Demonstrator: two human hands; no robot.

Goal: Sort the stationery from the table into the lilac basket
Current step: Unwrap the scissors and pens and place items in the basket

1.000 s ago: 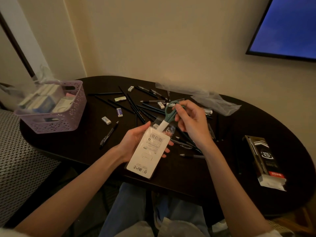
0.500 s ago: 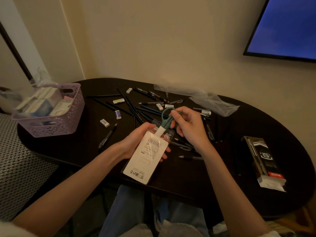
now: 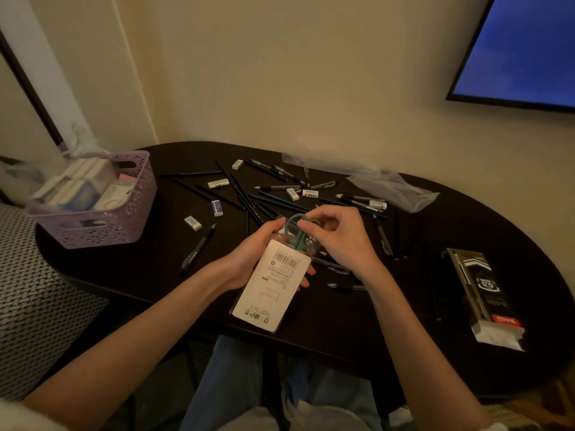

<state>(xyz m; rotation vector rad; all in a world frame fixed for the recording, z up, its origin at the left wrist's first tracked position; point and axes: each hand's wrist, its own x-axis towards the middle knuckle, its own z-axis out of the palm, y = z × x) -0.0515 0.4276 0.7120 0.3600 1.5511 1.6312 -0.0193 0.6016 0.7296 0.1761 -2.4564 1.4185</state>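
Holding the scissors pack (image 3: pixel 271 286) over the near edge of the tabletop (image 3: pixel 404 337), we are gripping it with our left hand (image 3: pixel 249 258), fingers curled round its sides and the white card back facing up. Our right hand (image 3: pixel 337 239) is pinching the green scissors (image 3: pixel 295 233) by a handle loop at the top end of the pack, where they are poking out of the clear wrapper.

We are judging the pack as light and fairly stiff thanks to the card, though the plastic skin is probably slick, so the edges are giving us the surest hold. The scissors look rigid and light; the handle loops are the safe place to take them, since the blades are hidden inside the pack.

The lilac basket (image 3: pixel 102 231) is standing well apart at the far left of the tabletop, already holding boxes. Erasers (image 3: pixel 193 222), a black pen (image 3: pixel 199 247) and many loose pencils (image 3: pixel 249 200) are lying scattered between basket and hands, a crumpled clear bag (image 3: pixel 392 189) is sitting behind them, and a black pen box (image 3: pixel 480 293) is lying to our right.
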